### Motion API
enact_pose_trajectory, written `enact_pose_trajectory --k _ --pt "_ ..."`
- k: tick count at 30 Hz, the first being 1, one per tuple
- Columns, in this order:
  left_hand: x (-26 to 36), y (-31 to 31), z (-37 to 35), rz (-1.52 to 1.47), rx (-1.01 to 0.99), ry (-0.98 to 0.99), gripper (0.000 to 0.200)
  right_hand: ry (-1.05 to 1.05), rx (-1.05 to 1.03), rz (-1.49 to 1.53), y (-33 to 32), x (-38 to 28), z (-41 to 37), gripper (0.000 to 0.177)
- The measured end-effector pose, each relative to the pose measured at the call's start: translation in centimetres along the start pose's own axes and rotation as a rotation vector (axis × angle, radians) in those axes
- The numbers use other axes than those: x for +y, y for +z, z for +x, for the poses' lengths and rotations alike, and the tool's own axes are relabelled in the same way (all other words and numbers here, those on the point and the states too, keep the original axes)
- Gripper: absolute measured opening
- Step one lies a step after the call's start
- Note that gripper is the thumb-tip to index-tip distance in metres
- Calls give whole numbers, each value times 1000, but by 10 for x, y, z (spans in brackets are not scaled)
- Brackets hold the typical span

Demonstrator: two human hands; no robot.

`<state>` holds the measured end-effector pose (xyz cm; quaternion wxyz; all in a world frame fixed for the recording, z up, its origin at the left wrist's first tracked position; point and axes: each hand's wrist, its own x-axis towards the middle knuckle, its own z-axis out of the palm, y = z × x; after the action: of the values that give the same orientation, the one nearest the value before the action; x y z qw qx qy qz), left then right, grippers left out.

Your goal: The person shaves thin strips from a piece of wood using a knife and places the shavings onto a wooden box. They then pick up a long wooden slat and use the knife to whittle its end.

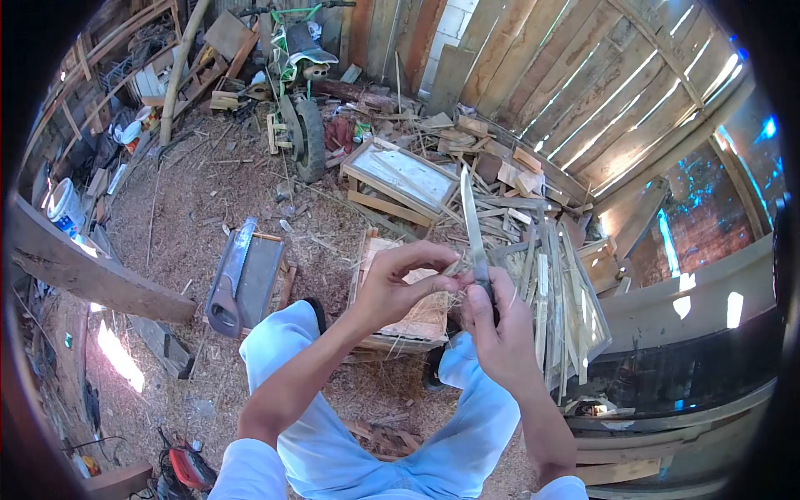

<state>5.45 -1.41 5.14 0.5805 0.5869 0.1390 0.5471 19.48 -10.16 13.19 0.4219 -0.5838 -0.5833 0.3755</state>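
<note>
In the middle of the view, my right hand (502,333) is wrapped round the dark handle of a long knife (473,218), its blade pointing up and away from me. My left hand (400,279) is closed close by, fingertips pinching a small pale sliver of wood (455,267) beside the base of the blade. Fingers partly hide the sliver, so its full length cannot be made out. Below both hands, between my legs, stands a wooden box (417,321) with thin shavings on it.
A handsaw (233,279) lies on a dark-topped box (265,271) at left. Thin wood strips (554,292) are piled at right. Beyond are a framed white panel (404,177), scrap wood (517,171) and a small motorbike (304,125). A red power tool (190,468) rests at lower left.
</note>
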Motion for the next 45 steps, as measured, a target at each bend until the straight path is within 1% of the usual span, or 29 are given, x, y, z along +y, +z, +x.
enact_pose_trajectory --k 1,2,3,5,6,8,9,10,11,12,13,15,16,18,19,21,22,24,28,30,31,33,34,36,37,39,40,42,45 --pt "2 1 0 -6 5 -2 32 -63 9 -76 -2 1 0 22" --pt "5 4 0 -93 -7 -13 32 -123 18 -152 -4 2 -1 21" --pt "5 5 -1 -177 -19 -24 32 -114 14 -155 -5 -1 -3 21" --pt "-1 1 -3 -135 -28 -10 31 -149 -24 -225 -6 -6 -5 16" --pt "-4 0 -4 -90 -42 7 29 -144 -26 -222 -7 -3 -4 16" --pt "-5 0 -5 -65 -38 10 28 -43 -17 -233 -11 3 -3 19" --pt "-3 0 -5 -38 -34 24 27 -36 -17 -228 -12 1 -2 19" --pt "-2 2 -6 -37 -35 18 27 -4 -4 -253 -13 -5 -1 16" --pt "0 5 -6 -22 20 -56 26 24 8 -280 -15 -9 1 13" --pt "2 7 -5 -8 75 -128 24 12 -25 -292 -17 -8 0 17" --pt "2 8 -4 -8 74 -130 24 13 -25 -292 -16 -9 2 17" --pt "2 10 -2 12 50 -53 23 -121 63 -360 -15 -8 3 21" --pt "3 10 -2 8 47 -56 23 -116 67 -362 -17 -6 4 21" --pt "6 9 -2 101 15 -33 24 -281 89 -414 -21 -1 9 23" --pt "6 9 -1 99 17 -34 24 -279 88 -417 -22 -4 8 23" --pt "5 8 0 286 -22 147 22 11 -45 -205 -20 -17 1 23" --pt "5 6 0 283 -21 146 22 13 -45 -207 -19 -20 0 23" --pt "5 3 -2 240 -37 125 29 21 -71 -235 -15 -22 -2 22" --pt "6 -1 -6 235 -38 87 30 77 -100 -255 -11 -19 -7 20" --pt "4 -1 -8 96 -35 46 33 -64 -12 -250 -9 -10 -9 25" --pt "5 1 -9 97 -34 46 33 -65 -13 -249 -10 -10 -9 25" --pt "8 7 -11 -37 97 -54 32 -32 112 -314 -15 -13 -10 22" --pt "6 5 -13 -36 96 -54 32 -32 112 -313 -17 -15 -11 22" --pt "-2 2 -15 -21 83 17 30 -92 320 -416 -23 -17 -11 20" --pt "-2 0 -15 -22 82 17 30 -92 322 -417 -22 -17 -11 20" --pt "-1 -4 -14 131 -26 39 26 -161 177 -504 -18 -17 -12 19" --pt "-1 -4 -13 129 -31 38 26 -159 182 -504 -18 -17 -12 19" --pt "0 -5 -12 48 -111 19 21 -121 -13 -449 -18 -16 -10 14" --pt "2 -2 -12 41 -67 -44 22 -86 -15 -373 -19 -19 -4 15"
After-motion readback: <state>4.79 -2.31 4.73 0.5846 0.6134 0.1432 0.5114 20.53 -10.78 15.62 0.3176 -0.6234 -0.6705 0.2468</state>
